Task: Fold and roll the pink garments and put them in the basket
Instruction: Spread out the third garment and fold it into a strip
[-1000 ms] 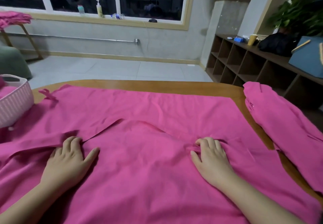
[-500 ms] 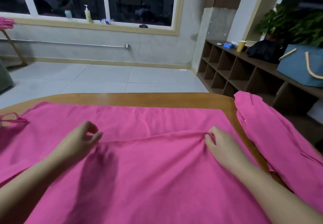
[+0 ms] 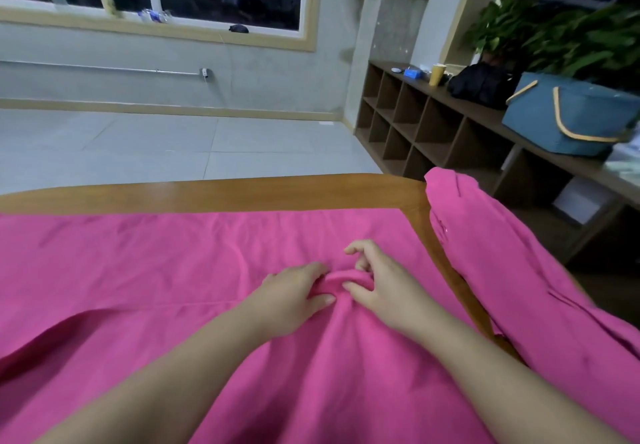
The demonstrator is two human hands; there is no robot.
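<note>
A large pink garment (image 3: pixel 145 270) lies spread over the wooden table (image 3: pixel 242 191). My left hand (image 3: pixel 294 294) and my right hand (image 3: pixel 377 281) meet near the garment's right side, and both pinch a raised bunch of the pink cloth between them. A second pink garment (image 3: pixel 512 263) hangs over the table's right edge. The basket is out of view.
Dark wooden cubby shelves (image 3: pixel 415 125) stand along the right wall, carrying a blue bag with tan handles (image 3: pixel 571 114), a black bag (image 3: pixel 481 83) and a yellow cup (image 3: pixel 437 74). Potted plants stand behind them. Grey tiled floor lies beyond the table.
My left hand has moved right across the garment and joined my right hand, and both now pinch a bunch of cloth. The view has swung right, so the pink basket is gone from it.
</note>
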